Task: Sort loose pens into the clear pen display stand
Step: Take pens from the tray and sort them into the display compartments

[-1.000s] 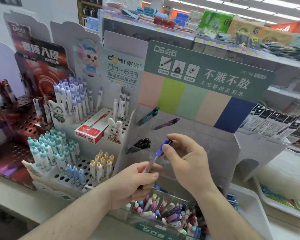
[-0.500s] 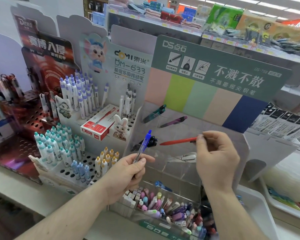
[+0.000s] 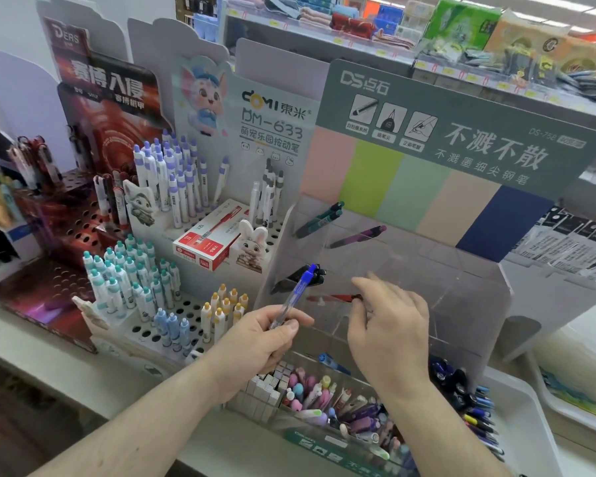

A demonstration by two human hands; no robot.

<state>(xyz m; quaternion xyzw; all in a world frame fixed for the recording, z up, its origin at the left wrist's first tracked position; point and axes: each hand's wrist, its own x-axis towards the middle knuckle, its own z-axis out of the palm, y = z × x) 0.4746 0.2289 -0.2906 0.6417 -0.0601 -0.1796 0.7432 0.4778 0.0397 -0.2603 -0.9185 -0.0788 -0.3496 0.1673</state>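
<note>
A person stands at a clear pen display stand point(image 3: 461, 304). The right hand point(image 3: 387, 325) reaches into a middle compartment, fingertips at the end of a red pen point(image 3: 331, 298) lying nearly flat inside; whether they pinch it or have let go cannot be told. The left hand point(image 3: 255, 342) pinches a blue pen point(image 3: 295, 296), tip raised, just in front of the stand. To seat the red pen well, it likely needs easing fully into its slot — kept clear of the black pens point(image 3: 300, 277) beside it. A bin of mixed pens point(image 3: 341, 404) sits below, and the blue pen crowds the opening.
</note>
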